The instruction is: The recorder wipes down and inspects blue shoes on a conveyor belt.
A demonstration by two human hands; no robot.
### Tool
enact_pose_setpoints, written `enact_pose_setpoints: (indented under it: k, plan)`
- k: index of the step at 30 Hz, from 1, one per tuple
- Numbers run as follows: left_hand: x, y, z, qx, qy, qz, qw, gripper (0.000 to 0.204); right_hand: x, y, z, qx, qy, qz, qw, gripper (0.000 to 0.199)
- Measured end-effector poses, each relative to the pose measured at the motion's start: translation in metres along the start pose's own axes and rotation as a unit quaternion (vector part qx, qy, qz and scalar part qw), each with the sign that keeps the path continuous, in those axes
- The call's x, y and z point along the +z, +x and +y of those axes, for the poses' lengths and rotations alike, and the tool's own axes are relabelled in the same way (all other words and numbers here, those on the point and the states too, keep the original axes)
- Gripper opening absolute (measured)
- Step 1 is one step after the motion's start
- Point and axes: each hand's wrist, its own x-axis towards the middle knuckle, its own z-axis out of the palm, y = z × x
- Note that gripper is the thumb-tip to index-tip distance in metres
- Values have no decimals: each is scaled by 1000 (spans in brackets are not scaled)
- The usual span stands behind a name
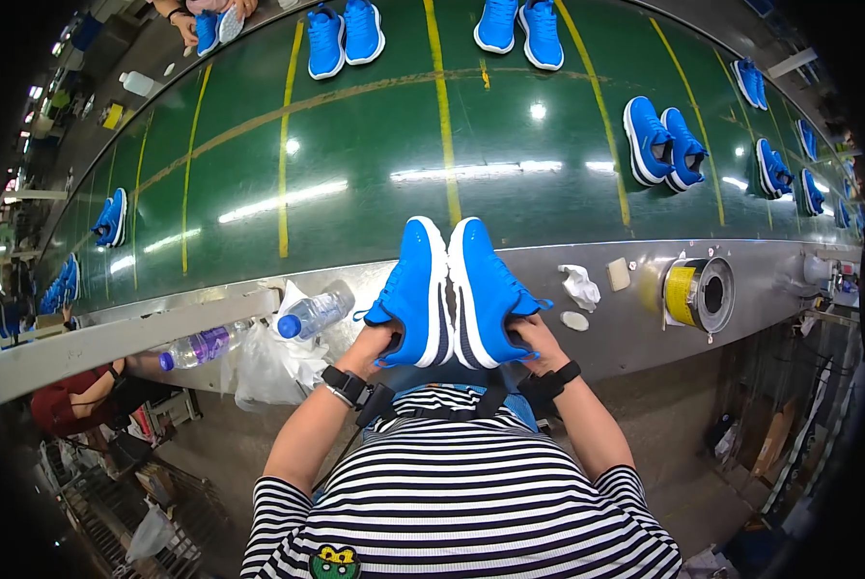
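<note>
A pair of blue sneakers with white soles is held up in front of me, toes pointing away and soles facing each other, nearly touching. My left hand (378, 347) reaches into the opening of the left sneaker (414, 280), its fingers mostly hidden inside. The right sneaker (490, 289) hangs on my right hand (539, 340) in the same way, with the fingers tucked into the collar. Both shoes are over the steel ledge at the near edge of the green conveyor belt (355, 207).
Several pairs of blue sneakers, such as one pair (664, 145), stand on the belt. The ledge bears a yellow-labelled can (698, 294), crumpled tissue (579, 287) and plastic bottles (317, 311). A metal bar (133, 343) juts in at left. Another person's hands (186, 24) hold a shoe across the belt.
</note>
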Motion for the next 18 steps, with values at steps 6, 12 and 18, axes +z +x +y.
enact_pose_setpoints:
  k: [6, 12, 18]
  plan:
    - [18, -5, 12, 38, -37, -5, 999, 41, -16, 9, 9, -21, 42, -11, 999, 38]
    - [14, -6, 7, 15, -18, 10, 1000, 39, -13, 9, 10, -29, 63, -34, 997, 26]
    - [11, -13, 10, -2, 19, -1, 1000, 36, -9, 10, 12, -33, 49, -43, 997, 22]
